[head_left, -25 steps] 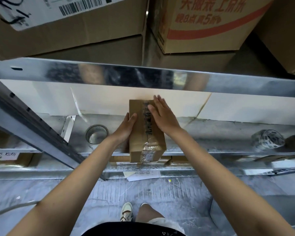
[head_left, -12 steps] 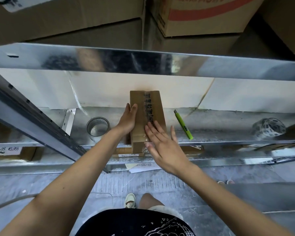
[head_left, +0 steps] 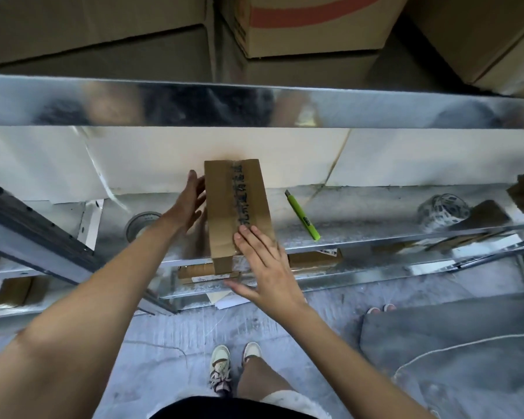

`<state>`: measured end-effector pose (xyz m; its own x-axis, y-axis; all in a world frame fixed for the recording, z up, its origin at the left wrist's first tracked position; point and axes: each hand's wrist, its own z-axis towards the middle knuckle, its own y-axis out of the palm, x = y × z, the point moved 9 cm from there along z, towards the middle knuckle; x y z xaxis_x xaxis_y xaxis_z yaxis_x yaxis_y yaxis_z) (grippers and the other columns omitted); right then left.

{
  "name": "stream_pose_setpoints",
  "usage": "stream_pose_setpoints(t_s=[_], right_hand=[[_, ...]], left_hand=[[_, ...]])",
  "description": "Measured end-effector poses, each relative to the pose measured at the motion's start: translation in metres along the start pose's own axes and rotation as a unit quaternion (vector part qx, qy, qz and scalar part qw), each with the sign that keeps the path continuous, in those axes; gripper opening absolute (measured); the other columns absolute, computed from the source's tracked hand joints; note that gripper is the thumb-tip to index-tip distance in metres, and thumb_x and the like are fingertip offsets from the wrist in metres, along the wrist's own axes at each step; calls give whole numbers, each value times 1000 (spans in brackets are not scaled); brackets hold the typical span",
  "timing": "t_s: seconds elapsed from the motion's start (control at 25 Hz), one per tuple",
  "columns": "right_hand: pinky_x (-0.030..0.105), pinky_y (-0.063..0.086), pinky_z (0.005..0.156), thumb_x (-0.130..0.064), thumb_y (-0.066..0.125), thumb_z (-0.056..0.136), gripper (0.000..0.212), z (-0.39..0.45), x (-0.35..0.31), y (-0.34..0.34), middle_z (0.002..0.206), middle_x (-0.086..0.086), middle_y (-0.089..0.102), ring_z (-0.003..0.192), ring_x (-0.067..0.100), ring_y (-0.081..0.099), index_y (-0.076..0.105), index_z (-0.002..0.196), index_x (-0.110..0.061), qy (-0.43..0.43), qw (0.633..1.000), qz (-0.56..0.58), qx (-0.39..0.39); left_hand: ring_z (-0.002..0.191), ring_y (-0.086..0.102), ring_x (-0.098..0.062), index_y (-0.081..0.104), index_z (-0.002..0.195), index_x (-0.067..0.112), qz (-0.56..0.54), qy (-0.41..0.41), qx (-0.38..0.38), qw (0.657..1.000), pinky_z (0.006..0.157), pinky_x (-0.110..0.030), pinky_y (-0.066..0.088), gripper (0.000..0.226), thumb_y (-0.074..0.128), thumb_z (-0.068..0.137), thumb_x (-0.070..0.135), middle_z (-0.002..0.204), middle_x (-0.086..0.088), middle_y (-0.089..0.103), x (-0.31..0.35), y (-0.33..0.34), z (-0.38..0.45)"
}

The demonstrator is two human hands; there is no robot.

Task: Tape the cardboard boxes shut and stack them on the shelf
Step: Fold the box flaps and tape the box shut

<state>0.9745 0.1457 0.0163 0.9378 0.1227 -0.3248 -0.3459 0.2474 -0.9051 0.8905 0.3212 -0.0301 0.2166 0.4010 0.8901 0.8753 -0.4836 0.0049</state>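
Since the frame half a second back, the left hand [head_left: 188, 204] has slid farther along the box [head_left: 235, 207], from its near left edge toward the far left corner, and the right hand [head_left: 265, 267] has settled lower over the near end. The box lies flat on the metal shelf [head_left: 375, 213], its far end against the white back panel [head_left: 152, 158], with a tape strip bearing dark print running along its top. Left fingers are straight and loosely spread, their tips at the box's left side, gripping nothing. Right fingers lie flat and slightly apart, tips pressing the tape near the near end, thumb out over the shelf lip. A green cutter [head_left: 303, 216] lies just right of the box; one tape roll [head_left: 139, 223] sits left of it, another [head_left: 442, 211] far right.
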Motion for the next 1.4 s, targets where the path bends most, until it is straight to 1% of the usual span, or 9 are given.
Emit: stream_pose_setpoints(t_s=[0.2, 0.28, 0.36, 0.56, 0.84, 1.0, 1.2, 1.32, 1.4], right_hand=[[36, 28, 115, -40, 58, 89, 55, -1, 25, -31, 150, 6, 28, 140, 24, 26, 39, 136, -20, 31, 990, 113, 84], [29, 24, 116, -46, 59, 87, 63, -12, 42, -52, 149, 5, 29, 139, 23, 29, 38, 138, -16, 82, 970, 181, 137], [28, 25, 114, -47, 61, 86, 63, -31, 69, -66, 149, 1, 30, 139, 17, 29, 35, 139, -23, 179, 921, 286, 195], [33, 42, 94, -42, 47, 95, 16, -73, 126, -77, 122, 2, 53, 113, 14, 52, 48, 111, -39, 348, 800, 416, 257], [10, 41, 91, -30, 45, 99, 19, -199, 199, -87, 113, -5, 58, 100, -7, 55, 63, 99, -34, 409, 752, 489, 165], [38, 45, 101, -65, 40, 89, 53, -283, 253, -52, 122, 2, 65, 114, 15, 60, 64, 120, -29, 497, 672, 544, 76], [37, 48, 91, -55, 27, 97, 54, -355, 295, -27, 108, 4, 70, 103, 21, 64, 59, 121, -18, 599, 560, 570, 58], [39, 50, 84, -59, 30, 95, 55, -382, 321, -12, 82, 2, 73, 83, 23, 65, 65, 98, -16, 644, 542, 537, 50], [46, 53, 87, -74, 42, 82, 65, -392, 341, 2, 91, 7, 74, 88, 26, 68, 69, 99, -18, 660, 547, 513, 32]], left_hand=[[106, 47, -15, 58, 101, 23, 6, -17, 70, 997, 76, -21, 41, 33, 27, 102, 35, 107, 3, 58, -15, -13, -5], [119, 46, -18, 58, 118, 19, 5, -8, 94, 996, 92, -28, 36, 39, 28, 102, 38, 126, -3, 55, -14, -18, -20], [115, 52, -15, 59, 118, 21, -6, -1, 105, 994, 98, -31, 36, 42, 28, 102, 43, 128, -2, 55, -14, -12, -34], [53, 60, -10, 58, 84, 22, -19, -10, 90, 996, 51, -20, 46, 40, 29, 101, 44, 65, 0, 65, -12, 54, -86], [89, 58, -17, 56, 113, 20, -61, -21, 162, 985, 71, -22, 46, 26, 36, 102, 32, 98, 0, 61, -94, 156, -144], [104, 60, -21, 60, 119, 17, -58, -108, 105, 987, 80, -31, 46, 37, 38, 100, 41, 115, -4, 65, -162, 235, -152], [93, 60, -13, 59, 117, 19, -55, -170, 71, 981, 73, -27, 47, 32, 36, 102, 36, 107, -1, 65, -209, 308, -158], [99, 57, -17, 49, 126, 20, -69, -199, 65, 975, 82, -30, 44, 30, 38, 101, 33, 115, -2, 59, -244, 339, -154], [92, 56, -13, 45, 120, 15, -78, -217, 67, 971, 79, -29, 44, 26, 39, 102, 31, 109, -1, 56, -265, 358, -142]])
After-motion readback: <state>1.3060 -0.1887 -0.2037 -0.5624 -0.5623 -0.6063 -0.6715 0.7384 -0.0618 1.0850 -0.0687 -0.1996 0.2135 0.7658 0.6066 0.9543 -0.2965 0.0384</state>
